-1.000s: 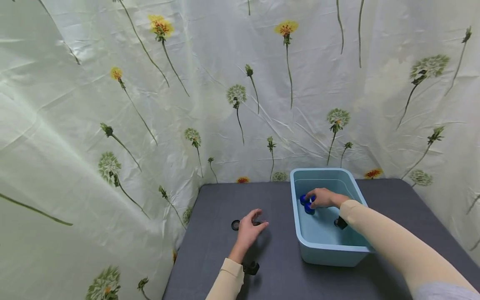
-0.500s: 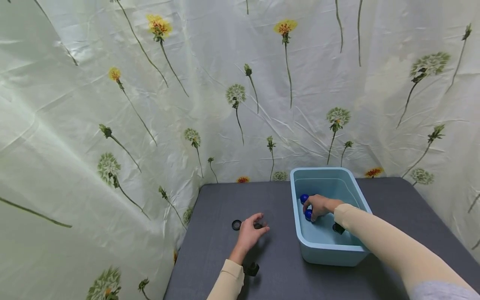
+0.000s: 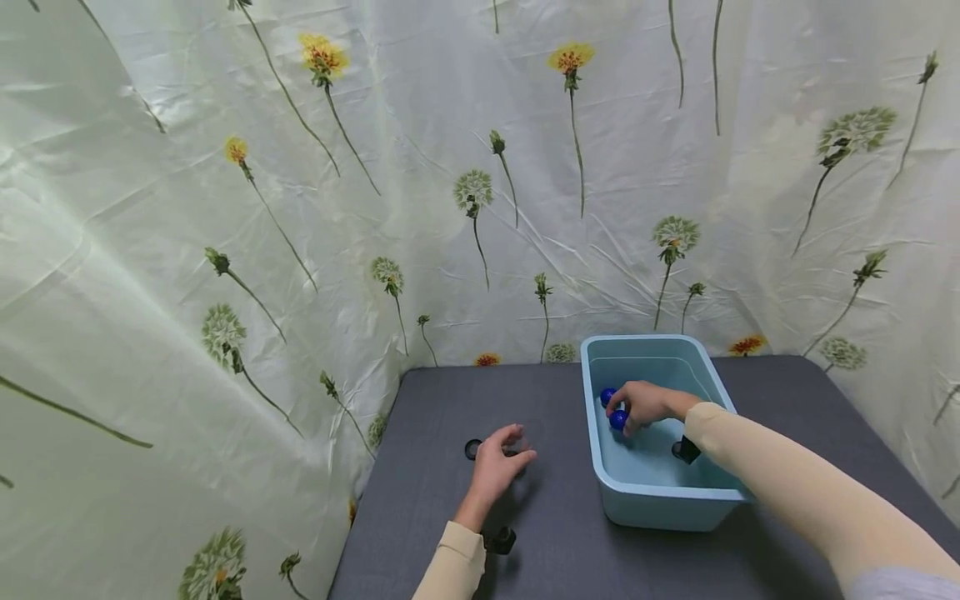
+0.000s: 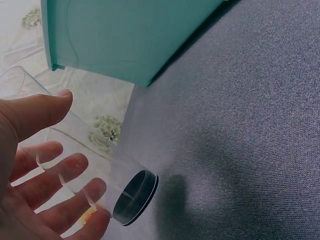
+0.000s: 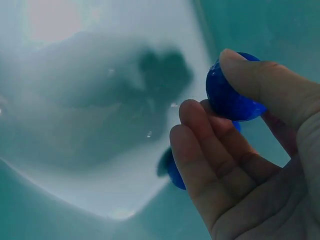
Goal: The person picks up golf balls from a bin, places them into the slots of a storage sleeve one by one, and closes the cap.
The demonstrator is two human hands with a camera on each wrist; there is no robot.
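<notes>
The left hand holds a clear tube between thumb and fingers, tilted above the dark table, with its black end cap lower and a black ring lying on the table just beside the hand. Inside the light blue bin, to the right, the right hand pinches a blue ball with its thumb against the fingers, and another blue ball sits near it in the same bin.
</notes>
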